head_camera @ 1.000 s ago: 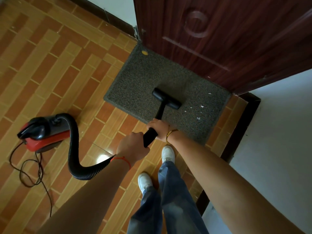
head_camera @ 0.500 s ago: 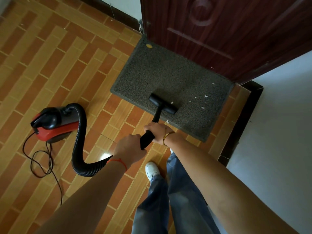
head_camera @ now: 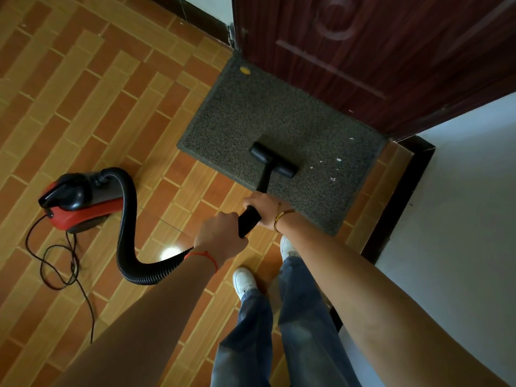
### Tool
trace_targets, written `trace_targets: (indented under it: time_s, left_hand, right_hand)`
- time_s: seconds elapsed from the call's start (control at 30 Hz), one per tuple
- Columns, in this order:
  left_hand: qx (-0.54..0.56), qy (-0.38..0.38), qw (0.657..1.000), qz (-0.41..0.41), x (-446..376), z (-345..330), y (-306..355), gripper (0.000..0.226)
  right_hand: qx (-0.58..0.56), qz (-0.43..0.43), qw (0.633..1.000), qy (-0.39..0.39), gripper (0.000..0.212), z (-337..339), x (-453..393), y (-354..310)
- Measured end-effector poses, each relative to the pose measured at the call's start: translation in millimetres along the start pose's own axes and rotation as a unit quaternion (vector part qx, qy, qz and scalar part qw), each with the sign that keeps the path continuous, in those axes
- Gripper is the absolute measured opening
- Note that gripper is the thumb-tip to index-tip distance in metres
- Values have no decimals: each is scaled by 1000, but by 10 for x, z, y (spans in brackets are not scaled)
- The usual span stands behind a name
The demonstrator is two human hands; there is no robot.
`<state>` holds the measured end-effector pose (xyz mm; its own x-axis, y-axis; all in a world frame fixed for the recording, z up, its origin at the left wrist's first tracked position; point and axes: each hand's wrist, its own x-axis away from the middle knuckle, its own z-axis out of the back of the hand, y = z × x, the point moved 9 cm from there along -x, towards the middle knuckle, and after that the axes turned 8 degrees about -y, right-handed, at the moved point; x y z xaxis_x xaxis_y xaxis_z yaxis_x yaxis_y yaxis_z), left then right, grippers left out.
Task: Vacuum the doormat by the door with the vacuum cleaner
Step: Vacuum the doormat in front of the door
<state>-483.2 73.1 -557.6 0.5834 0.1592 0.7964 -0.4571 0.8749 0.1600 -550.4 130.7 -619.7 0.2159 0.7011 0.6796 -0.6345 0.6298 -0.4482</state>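
Both hands are wrapped around the black wand point(head_camera: 249, 222) of the vacuum cleaner: the left hand point(head_camera: 220, 238) grasps its near end, where the ribbed hose point(head_camera: 125, 219) joins, and the right hand point(head_camera: 264, 209) grasps it just ahead. The wand runs forward to the black nozzle point(head_camera: 273, 160), which sits flat on the grey doormat point(head_camera: 251, 113) near its front edge. White scraps point(head_camera: 333, 178) lie on the mat to the right of the nozzle. The mat lies against the dark red door point(head_camera: 377, 51). The red vacuum body point(head_camera: 81, 203) stands on the tiled floor point(head_camera: 83, 93) to the left, its cord point(head_camera: 55, 263) looped beside it
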Motion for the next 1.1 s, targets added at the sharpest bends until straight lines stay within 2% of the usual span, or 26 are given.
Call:
trace_targets:
  time_s: [0.43, 0.6, 1.1]
  left_hand:
    - [22, 14, 1000, -8, -731, 559, 726, 19]
    - [39, 30, 999, -9, -1015, 843, 1004, 8]
    - [29, 58, 998, -14, -1544, 1194, 1489, 20]
  right_hand:
    - [1, 11, 1000, 17, 23, 690, -203, 974]
    - [22, -9, 999, 34, 13, 1079, -250, 1343]
    - [8, -28, 999, 46, 18, 1492, -391, 2045]
